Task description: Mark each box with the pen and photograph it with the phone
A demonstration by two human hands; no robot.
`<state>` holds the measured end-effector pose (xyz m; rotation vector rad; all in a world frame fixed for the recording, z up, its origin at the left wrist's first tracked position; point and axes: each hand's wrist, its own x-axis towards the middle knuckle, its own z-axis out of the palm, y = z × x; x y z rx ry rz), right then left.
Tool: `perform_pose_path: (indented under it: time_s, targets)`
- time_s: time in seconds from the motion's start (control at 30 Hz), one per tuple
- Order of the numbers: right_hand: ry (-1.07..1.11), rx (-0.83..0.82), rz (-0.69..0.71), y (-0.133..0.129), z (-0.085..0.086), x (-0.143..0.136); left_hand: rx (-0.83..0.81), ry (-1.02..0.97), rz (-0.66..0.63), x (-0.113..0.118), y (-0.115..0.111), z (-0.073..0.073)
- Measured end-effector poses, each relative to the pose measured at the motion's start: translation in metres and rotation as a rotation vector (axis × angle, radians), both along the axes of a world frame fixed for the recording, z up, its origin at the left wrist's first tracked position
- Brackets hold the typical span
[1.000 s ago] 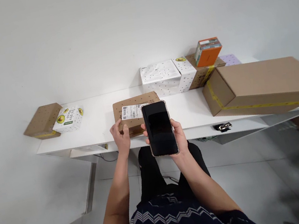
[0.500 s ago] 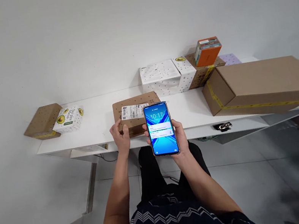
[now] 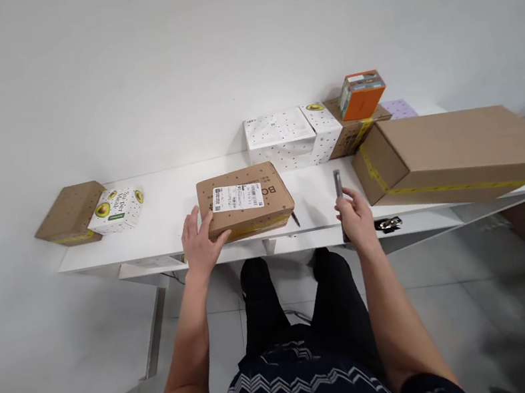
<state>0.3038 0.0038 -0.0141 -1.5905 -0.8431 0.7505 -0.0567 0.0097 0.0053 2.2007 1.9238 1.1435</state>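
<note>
A brown cardboard box (image 3: 248, 200) with a white label lies near the front edge of the white shelf, yellow tape along its front side. My left hand (image 3: 199, 243) rests at the box's left front corner, fingers apart. To the right, my right hand (image 3: 356, 217) grips a phone (image 3: 338, 184), turned edge-on so its screen is not visible. A thin dark object (image 3: 296, 219) pokes out beside the box's right front corner.
Brown (image 3: 71, 213) and white avocado-print (image 3: 117, 210) boxes stand at the left end. Behind are a white box (image 3: 278, 129) and an orange box (image 3: 363, 95) atop a brown one. A long carton (image 3: 457, 145) fills the right; a dark metallic object (image 3: 389, 224) sits on the lower shelf.
My right hand has moved right with the phone and turned it edge-on, uncovering the labelled box's right part. My left hand has shifted slightly left and its fingers spread at the box corner.
</note>
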Motion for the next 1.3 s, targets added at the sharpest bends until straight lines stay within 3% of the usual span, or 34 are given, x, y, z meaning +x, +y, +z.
perform_pose_path:
  time_s: [0.1,0.17,0.33,0.5,0.63,0.87,1.0,1.1,1.2,1.3]
  targets:
    - [-0.549,-0.14,0.026,0.019,-0.027,0.019,0.026,0.052,-0.059,-0.002,0.004,0.0]
    - [-0.826,-0.21,0.04,0.027,-0.04,0.025,0.022,0.072,-0.025,0.0,0.004,-0.002]
    - [-1.127,-0.32,0.107,0.037,-0.056,0.026,0.022,0.057,0.163,0.01,0.0,-0.003]
    - [-1.167,-0.321,0.098,0.043,-0.06,0.032,0.048,-0.008,0.322,0.016,0.003,0.001]
    - [-1.154,-0.353,0.098,0.05,-0.061,0.039,0.062,-0.008,0.356,0.011,0.024,0.005]
    - [-1.136,-0.364,0.055,0.056,-0.067,0.041,0.071,0.053,0.44,-0.035,0.081,0.015]
    - [-1.141,-0.209,-0.003,0.053,-0.067,0.036,0.032,0.102,0.525,-0.077,0.107,0.019]
    - [-1.083,-0.021,0.036,0.05,-0.062,0.027,-0.009,0.158,0.58,-0.101,0.124,0.022]
    - [-0.957,0.098,0.131,0.049,-0.059,0.014,-0.034,0.199,0.595,-0.11,0.142,0.025]
    - [-0.798,0.118,0.182,0.05,-0.061,0.0,-0.04,0.207,0.598,-0.107,0.157,0.029]
